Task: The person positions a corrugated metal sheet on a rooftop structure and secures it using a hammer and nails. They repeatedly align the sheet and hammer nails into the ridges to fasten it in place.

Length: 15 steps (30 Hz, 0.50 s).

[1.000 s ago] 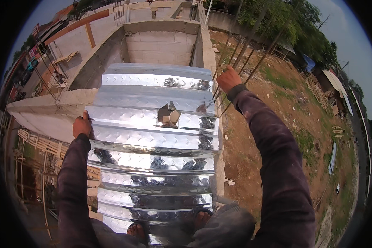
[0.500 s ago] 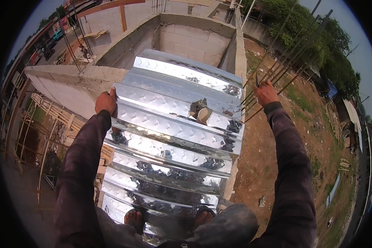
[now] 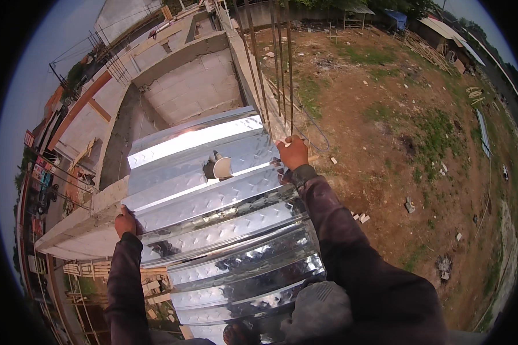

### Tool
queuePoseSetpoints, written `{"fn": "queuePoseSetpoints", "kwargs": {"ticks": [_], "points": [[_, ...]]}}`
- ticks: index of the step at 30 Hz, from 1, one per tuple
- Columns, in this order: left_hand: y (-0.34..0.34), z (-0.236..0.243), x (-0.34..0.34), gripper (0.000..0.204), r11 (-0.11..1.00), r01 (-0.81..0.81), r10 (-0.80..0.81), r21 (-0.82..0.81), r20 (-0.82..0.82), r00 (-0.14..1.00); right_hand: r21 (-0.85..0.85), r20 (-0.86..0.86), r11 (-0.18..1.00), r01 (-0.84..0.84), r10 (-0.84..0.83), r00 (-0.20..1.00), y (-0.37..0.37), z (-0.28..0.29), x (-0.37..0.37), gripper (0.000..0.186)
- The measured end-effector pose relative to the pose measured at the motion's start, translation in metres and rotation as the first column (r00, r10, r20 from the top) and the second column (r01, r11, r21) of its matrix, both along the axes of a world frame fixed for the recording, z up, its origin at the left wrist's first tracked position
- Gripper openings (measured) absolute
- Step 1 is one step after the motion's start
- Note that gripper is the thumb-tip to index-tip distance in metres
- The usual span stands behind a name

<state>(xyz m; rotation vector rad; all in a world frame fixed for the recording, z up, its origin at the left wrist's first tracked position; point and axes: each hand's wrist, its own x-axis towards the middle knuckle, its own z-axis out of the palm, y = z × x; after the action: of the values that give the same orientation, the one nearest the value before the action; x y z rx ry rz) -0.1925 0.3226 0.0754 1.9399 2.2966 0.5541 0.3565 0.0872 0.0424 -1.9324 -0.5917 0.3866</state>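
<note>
A shiny ribbed metal decking sheet (image 3: 195,214) lies across the block walls in front of me, overlapping more sheeting nearer my feet. My left hand (image 3: 125,223) grips its left edge, thumb uppermost. At the right edge, my right hand (image 3: 292,152) is closed with its knuckles up. What lies within those fingers is hidden, and I cannot tell whether they pinch the sheet's rim. A pale round pipe end (image 3: 222,168) pokes up through a jagged cut hole in the sheet, with a bent dark flap beside it.
Upright steel rebars (image 3: 279,63) rise just beyond my right hand. Block walls (image 3: 193,86) frame an opening past the sheet. Brown ground (image 3: 380,167) drops away on the right. Bamboo poles (image 3: 115,268) lie below on the left. One foot (image 3: 236,333) shows on the sheeting.
My view has swung to the right. My right hand, earlier out past the sheet with a thin dark stick-like thing, has come in to the sheet's right edge. My left hand still holds the left edge.
</note>
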Motion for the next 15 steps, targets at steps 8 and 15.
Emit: {"fn": "queuePoseSetpoints", "kwargs": {"ticks": [8,15], "points": [[-0.016,-0.029,0.002,0.076,0.996,-0.084,0.086,-0.034,0.076,0.993,-0.04,-0.237,0.99,-0.133,0.12,0.964,-0.003,-0.002,-0.011,0.037],[-0.013,-0.044,-0.012,0.069,0.996,-0.086,0.082,0.017,0.153,0.985,0.008,-0.075,0.991,-0.132,0.132,0.988,-0.001,-0.024,-0.014,0.029]]}}
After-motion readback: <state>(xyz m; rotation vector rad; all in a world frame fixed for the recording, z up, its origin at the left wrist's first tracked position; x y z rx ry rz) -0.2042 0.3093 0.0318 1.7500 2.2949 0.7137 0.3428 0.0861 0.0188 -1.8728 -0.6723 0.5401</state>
